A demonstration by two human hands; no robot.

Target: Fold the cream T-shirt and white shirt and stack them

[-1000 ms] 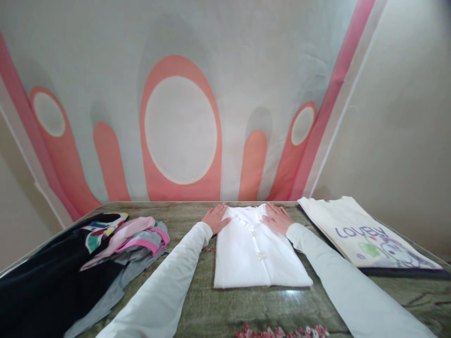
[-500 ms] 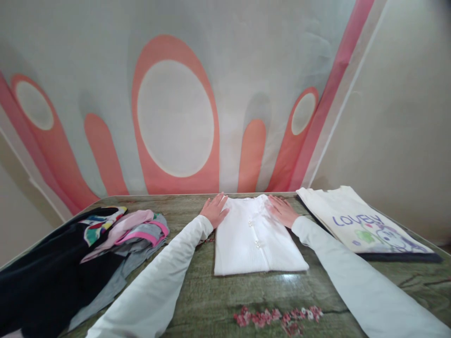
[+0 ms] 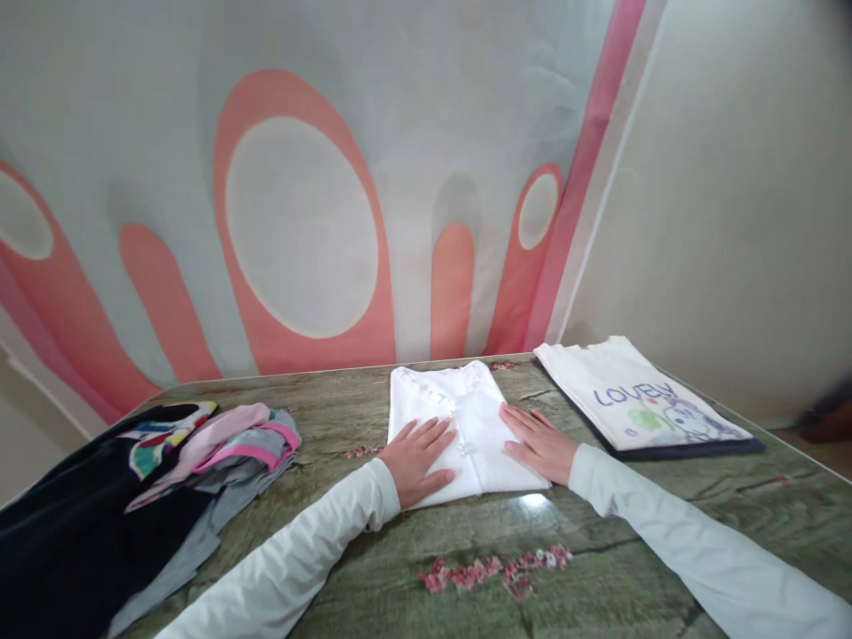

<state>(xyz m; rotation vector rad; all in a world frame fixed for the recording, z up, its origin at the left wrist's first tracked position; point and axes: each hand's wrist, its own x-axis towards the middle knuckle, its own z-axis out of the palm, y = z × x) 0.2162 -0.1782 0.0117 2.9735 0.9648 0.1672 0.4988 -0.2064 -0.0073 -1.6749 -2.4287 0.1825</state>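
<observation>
At the middle of the desk (image 3: 373,586), the left hand (image 3: 416,461) and the right hand (image 3: 540,444) lie flat, palms down and fingers spread, on the near end of a folded white cardigan (image 3: 459,417). Neither hand grips anything; both press on the cloth, the left on its near left corner and the right on its near right edge. The cardigan lies squared up with its button row running down the middle between the hands, which suits hands holding a fold flat. To the right, apart from it, a white printed shirt (image 3: 632,399) sits folded on a dark garment, like a finished stack. At the left, a loose heap of clothes (image 3: 166,461) in black, grey and pink lies unfolded. A wall hanging (image 3: 299,177) with pink shapes rises behind the far edge.
</observation>
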